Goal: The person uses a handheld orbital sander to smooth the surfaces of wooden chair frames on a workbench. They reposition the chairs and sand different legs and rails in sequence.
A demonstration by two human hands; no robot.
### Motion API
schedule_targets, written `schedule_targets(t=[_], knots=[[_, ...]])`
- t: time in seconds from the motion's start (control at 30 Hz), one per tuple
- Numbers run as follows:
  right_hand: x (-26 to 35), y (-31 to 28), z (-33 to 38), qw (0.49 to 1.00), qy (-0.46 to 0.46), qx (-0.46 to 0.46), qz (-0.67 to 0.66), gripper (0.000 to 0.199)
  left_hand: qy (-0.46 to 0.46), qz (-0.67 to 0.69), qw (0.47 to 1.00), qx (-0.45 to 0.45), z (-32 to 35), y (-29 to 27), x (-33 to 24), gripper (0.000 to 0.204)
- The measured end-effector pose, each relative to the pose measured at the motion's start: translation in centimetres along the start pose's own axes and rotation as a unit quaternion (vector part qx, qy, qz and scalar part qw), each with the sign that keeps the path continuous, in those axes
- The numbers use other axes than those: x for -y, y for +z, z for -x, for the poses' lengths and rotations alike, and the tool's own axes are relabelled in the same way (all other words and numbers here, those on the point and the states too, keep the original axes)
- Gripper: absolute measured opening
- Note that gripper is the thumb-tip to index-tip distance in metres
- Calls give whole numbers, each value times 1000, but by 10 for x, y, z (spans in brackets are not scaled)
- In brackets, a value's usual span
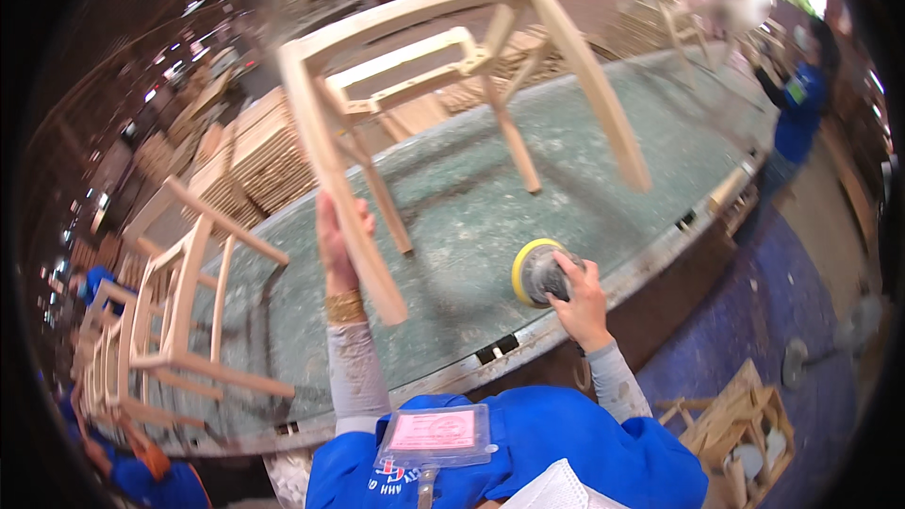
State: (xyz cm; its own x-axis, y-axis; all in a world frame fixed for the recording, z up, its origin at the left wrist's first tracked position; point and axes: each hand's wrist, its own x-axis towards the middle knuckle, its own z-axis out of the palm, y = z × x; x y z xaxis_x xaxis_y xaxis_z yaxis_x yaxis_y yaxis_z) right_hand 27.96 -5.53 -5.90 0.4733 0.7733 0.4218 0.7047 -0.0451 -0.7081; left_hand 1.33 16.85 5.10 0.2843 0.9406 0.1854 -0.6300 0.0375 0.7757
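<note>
In front of me a pale wooden chair frame (325,165) stands tilted on the green table, its legs toward me and to the right. My left hand (337,236) is wrapped round the near left leg, with part of the fingers hidden behind the wood. A round orbital sander (539,273) with a yellow pad edge and grey body sits in my right hand (580,302). The sander is tipped on its side and apart from the chair frame, near the table's front edge.
More chair frames (184,311) stand at the left end of the green table (452,236). Stacked wooden slats (264,151) lie beyond it. A co-worker in blue (801,113) stands at the far right. Wooden pieces fill a crate (740,434) at lower right.
</note>
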Motion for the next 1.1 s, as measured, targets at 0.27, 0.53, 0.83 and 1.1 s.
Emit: schedule_targets(t=[0.27, 0.53, 0.83, 1.1], knots=[[1, -3, -13, 997, -43, 24, -67, 77, -3, -19, 1000, 1, -6, 5, 6, 45], [22, 9, -33, 991, -102, 50, -73, 78, 28, -9, 1000, -3, 11, 11, 7, 37], [104, 0, -56, 978, -160, 3, -135, 73, -1, -24, 999, 28, 35, 2, 16, 45], [244, 5, -81, 963, -259, -44, -56, 65, -21, -30, 998, 47, 62, -8, 43, 51]])
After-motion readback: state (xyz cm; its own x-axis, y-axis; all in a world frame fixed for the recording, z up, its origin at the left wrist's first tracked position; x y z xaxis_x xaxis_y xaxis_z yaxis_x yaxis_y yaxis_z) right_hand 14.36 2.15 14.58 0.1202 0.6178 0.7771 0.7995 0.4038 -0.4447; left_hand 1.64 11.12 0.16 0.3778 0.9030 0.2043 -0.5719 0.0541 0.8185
